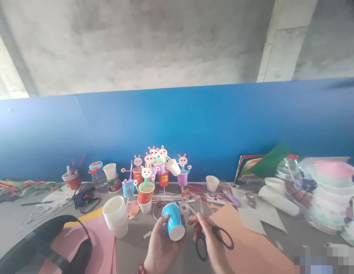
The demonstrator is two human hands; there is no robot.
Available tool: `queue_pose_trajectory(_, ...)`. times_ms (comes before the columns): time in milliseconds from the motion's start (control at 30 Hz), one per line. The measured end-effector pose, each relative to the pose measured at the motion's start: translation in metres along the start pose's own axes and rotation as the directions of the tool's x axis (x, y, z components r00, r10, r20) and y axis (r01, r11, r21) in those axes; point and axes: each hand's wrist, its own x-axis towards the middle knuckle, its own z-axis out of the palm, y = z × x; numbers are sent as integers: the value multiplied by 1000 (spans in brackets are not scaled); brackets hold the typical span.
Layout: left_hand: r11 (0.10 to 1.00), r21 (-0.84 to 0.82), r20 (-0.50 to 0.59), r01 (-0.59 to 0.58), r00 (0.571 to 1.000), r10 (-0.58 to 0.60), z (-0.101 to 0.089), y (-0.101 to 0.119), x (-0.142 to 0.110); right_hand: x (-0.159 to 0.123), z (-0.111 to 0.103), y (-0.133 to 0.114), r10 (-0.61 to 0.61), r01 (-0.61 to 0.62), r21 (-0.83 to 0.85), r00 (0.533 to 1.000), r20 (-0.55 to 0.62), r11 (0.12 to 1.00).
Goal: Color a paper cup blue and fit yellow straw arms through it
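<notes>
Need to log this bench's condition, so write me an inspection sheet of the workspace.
Surface: grey table, partly covered by orange paper and pink sheets.
Job's things: blue paper cup, tilted, base towards the viewer; scissors; rabbit-faced cup figures standing behind.
Clutter: white cups, pens, paper scraps; stacked tubs at right.
Left hand: holding the blue paper cup.
Right hand: holding the scissors, handle loops showing.
Cables: dark cable beside a blue tool; plug end can't be made out.
Surroundings: blue partition, concrete above; lower right corner pixelated.
Spills: nothing seen.
</notes>
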Motion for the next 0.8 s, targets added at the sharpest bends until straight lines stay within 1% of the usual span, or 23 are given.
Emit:
queue_pose_trajectory(200, 994, 110, -53, 18, 999, -12, -16, 11, 4, -2, 3, 1, 1, 1, -23, 998, 63, 1000)
queue_pose_trajectory(367, 979, 199, -33, 35, 999, -29, -31, 17, 13, -6, 5, 3, -3, 20, -148, 993, 116, 989)
queue_pose_trajectory(433, 974, 221, -10, 43, 999, -42, -38, 18, 16, -6, 6, 5, 1, 20, -178, 993, 118, 984)
queue_pose_trajectory(500, 971, 235, 26, 33, 999, -40, -45, 18, 20, -6, 7, 6, -26, 48, -190, 993, 117, 981)
queue_pose_trajectory(667, 963, 267, 120, -30, 993, -2, -65, 14, 29, -9, 13, 7, -187, 208, -118, 968, 169, 971)
queue_pose_trajectory(800, 938, 311, 201, -152, 975, 91, -78, 9, 34, -11, 20, 8, -233, 264, -138, 951, 201, 955)
